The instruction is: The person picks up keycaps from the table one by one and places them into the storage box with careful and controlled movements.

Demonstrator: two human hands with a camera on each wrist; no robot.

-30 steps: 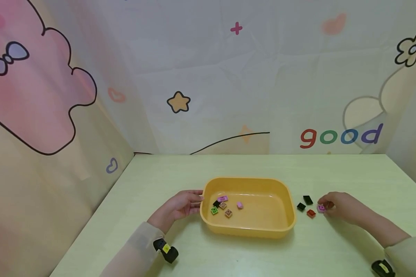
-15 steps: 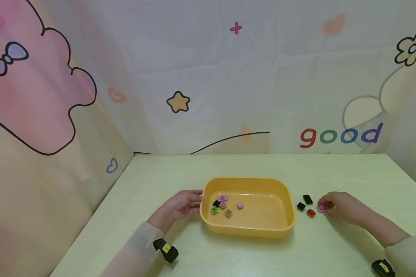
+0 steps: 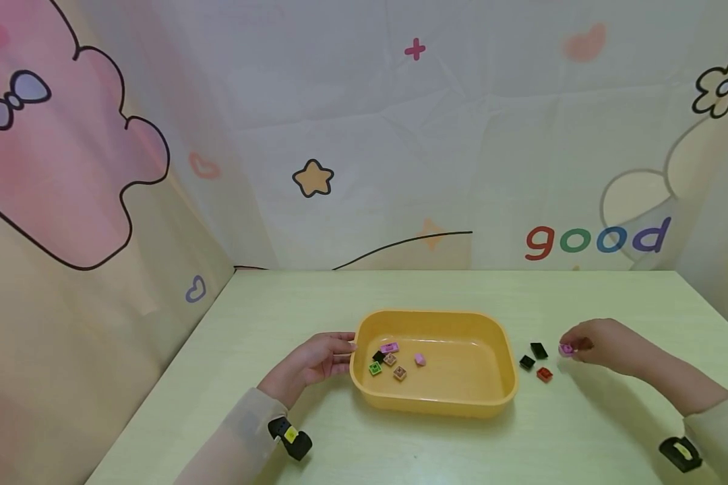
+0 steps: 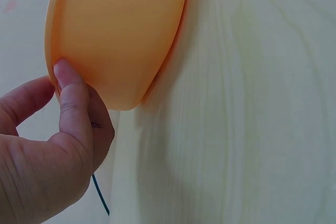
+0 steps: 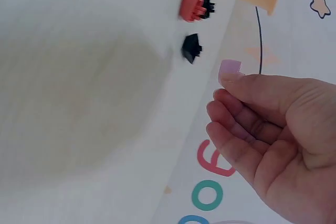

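Note:
In the head view my left hand point(image 3: 308, 364) is at the left end of a yellow plastic tray point(image 3: 433, 407). Thumb and fingers grip its rim, as the left wrist view shows from close by. My right hand point(image 3: 609, 345), to the right of the tray, pinches a small pink toy brick point(image 5: 230, 67) between thumb and fingertips, raised off the table. Just left of that hand lie a red brick point(image 3: 544, 374), a black brick point(image 3: 538, 351) and a smaller black brick point(image 3: 526, 362).
Inside the tray's left half are several small bricks, among them a green brick point(image 3: 375, 368), a tan brick point(image 3: 400, 373) and a pink brick point(image 3: 420, 360). The pale green table point(image 3: 279, 296) ends at a printed cloth backdrop point(image 3: 364, 135).
My right hand has lifted the pink brick off the table and moved it slightly up and away. The left hand and the tray have stayed in place.

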